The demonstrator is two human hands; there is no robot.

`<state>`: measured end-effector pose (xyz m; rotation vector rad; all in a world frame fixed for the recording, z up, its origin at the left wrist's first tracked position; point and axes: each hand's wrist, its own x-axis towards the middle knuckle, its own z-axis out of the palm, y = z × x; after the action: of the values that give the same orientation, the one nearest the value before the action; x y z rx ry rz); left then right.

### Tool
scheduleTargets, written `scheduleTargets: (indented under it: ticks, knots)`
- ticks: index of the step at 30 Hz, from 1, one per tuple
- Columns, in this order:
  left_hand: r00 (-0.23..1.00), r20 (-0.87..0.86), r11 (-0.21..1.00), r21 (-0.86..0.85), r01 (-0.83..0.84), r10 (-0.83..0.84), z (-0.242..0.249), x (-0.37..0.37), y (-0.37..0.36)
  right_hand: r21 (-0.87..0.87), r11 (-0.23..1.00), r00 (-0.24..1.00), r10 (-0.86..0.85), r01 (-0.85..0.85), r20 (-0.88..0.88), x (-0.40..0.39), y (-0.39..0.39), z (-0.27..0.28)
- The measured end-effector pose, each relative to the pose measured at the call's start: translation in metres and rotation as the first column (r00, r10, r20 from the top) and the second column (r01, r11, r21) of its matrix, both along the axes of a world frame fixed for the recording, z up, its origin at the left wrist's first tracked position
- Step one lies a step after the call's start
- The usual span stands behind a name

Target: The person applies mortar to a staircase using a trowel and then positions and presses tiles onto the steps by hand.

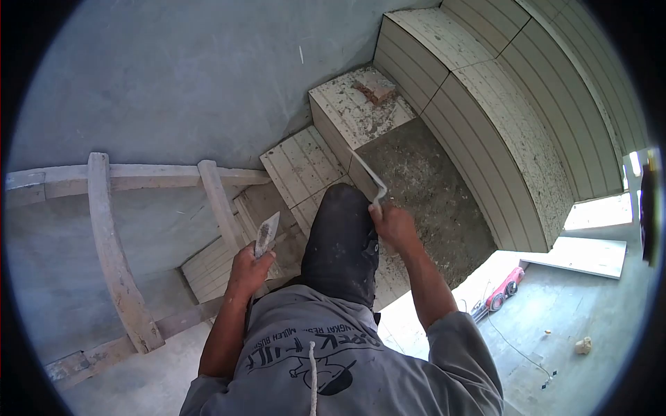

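My left hand [250, 272] grips a small pointed metal blade [266, 234], its tip angled up, above the lower steps. My right hand [394, 226] is closed around the end of a thin bent tool [371, 175], which reaches along the edge of the tiled riser beside my knee. Just right of that tool lies a bare grey cement landing [430, 180]. The tiled step [340, 104] beyond it is speckled with debris and holds a broken brick piece [377, 88].
Curved tiled steps [479, 139] rise on the right. Wooden beams [114, 249] cross at the left by the grey wall [187, 76]. At lower right are a red power tool [505, 290] with a cord, a loose tile [590, 258] and a small stone [583, 344].
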<state>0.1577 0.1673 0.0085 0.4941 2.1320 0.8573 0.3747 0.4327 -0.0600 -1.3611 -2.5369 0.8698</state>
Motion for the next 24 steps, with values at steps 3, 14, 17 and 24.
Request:
scheduleTargets:
  ticks: [3,14,17,24]
  knots:
    - [0.996,-0.078,0.998,0.04,0.039,-0.036,-0.004,-0.007,0.008,0.049,0.999,1.0,0.006,-0.007,0.013,-0.009,0.013,-0.009]
    - [1.0,-0.011,0.998,0.058,-0.004,0.004,-0.004,-0.002,0.0,0.008,1.0,0.997,0.009,-0.01,0.083,-0.002,0.012,-0.003]
    - [1.0,-0.021,0.999,0.043,-0.018,0.019,-0.002,0.003,0.001,-0.027,0.999,0.987,-0.035,0.039,0.154,0.005,0.014,0.009]
    - [0.992,0.08,0.989,0.101,-0.106,0.098,-0.003,0.009,0.003,-0.23,0.924,0.923,-0.345,0.304,-0.168,0.05,0.034,0.012]
